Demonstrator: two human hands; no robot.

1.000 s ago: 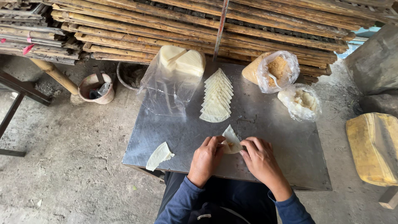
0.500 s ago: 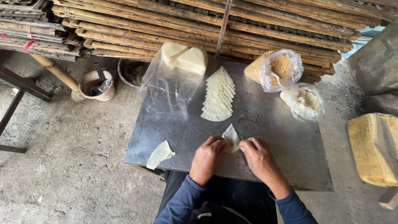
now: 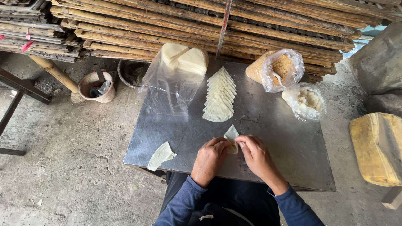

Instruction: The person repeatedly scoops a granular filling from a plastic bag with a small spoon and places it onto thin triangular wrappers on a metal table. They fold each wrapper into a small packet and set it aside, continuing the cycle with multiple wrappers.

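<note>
My left hand (image 3: 210, 158) and my right hand (image 3: 256, 155) meet near the front of a metal table (image 3: 293, 146). Both pinch one pale, thin wrapper (image 3: 230, 134), folded so that a point sticks up between the fingertips. Beyond my hands a row of overlapping fan-shaped wrappers (image 3: 219, 97) lies on the tabletop. A single folded piece (image 3: 160, 155) rests at the table's front left corner. What is inside the held wrapper is hidden by my fingers.
A clear bag with stacked wrappers (image 3: 180, 67) lies at the back left. Two open bags, one of brown crumbs (image 3: 281, 68) and one of pale filling (image 3: 306, 100), sit at the back right. Stacked bamboo poles (image 3: 209, 21) lie behind. A clay pot (image 3: 96, 86) and yellow container (image 3: 377, 146) stand on the floor.
My fingers have closed tighter around the wrapper, folding it narrower. Both hands stay at the same spot on the table.
</note>
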